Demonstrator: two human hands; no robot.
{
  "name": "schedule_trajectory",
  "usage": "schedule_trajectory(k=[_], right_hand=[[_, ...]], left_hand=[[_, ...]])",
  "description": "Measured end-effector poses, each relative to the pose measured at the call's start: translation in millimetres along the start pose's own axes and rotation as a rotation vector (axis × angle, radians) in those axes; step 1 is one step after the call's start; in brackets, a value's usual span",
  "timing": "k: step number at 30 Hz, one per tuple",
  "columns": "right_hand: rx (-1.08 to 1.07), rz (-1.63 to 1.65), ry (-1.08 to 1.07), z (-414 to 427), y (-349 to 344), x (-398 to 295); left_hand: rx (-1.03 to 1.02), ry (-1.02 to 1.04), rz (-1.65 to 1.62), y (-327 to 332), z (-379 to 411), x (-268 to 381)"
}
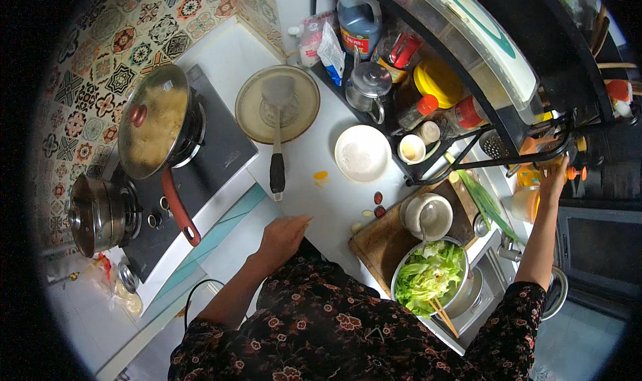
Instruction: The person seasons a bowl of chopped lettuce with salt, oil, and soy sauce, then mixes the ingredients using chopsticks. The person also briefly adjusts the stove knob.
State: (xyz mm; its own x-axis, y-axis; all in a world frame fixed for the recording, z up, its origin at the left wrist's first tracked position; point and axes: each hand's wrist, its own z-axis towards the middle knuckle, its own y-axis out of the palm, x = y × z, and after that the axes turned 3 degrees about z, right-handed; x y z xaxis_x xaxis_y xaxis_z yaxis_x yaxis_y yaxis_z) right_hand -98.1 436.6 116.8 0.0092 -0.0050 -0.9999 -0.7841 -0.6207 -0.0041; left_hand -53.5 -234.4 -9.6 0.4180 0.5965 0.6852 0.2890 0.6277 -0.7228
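My left hand [283,236] is at the counter's front edge, fingers together, with nothing visible in it; its palm is hidden. Far to the right, my right hand [552,178] reaches among bottles beside the black rack. Its fingertips are close to a bottle with an orange cap [577,173], and whether they grip anything is hidden. Before me stands a white bowl [362,152] with white powder inside. Left of it, a spatula [277,173] with a black handle lies across a glass lid [246,107]. A mortar [407,215] stands on a wooden cutting board [371,243].
A lidded frying pan [158,120] with a red handle and a lidded pot [98,215] stand on the gas stove [225,145]. Lettuce [431,275] fills a metal bowl with chopsticks [444,317] by the sink [494,280]. Green onions [481,195] lie beyond the board.
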Motion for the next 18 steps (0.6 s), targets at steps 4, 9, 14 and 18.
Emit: schedule_trajectory(k=[4,9,14,18], right_hand=[[0.066,-0.246,-0.187,-48.6,-3.3,18.6],[-0.126,-0.457,-0.13,-186.3,1.8,7.3],[-0.231,-0.349,0.05,-305.5,2.4,2.0],[-0.289,-0.433,0.206,-366.9,23.0,7.0]], left_hand=[[0.048,0.119,-0.058,5.3,46.4,8.2],[0.003,0.052,-0.149,-18.1,111.3,21.1],[0.367,-0.031,-0.114,-69.6,239.9,3.1],[0.656,0.102,0.075,-70.9,387.9,-53.8]])
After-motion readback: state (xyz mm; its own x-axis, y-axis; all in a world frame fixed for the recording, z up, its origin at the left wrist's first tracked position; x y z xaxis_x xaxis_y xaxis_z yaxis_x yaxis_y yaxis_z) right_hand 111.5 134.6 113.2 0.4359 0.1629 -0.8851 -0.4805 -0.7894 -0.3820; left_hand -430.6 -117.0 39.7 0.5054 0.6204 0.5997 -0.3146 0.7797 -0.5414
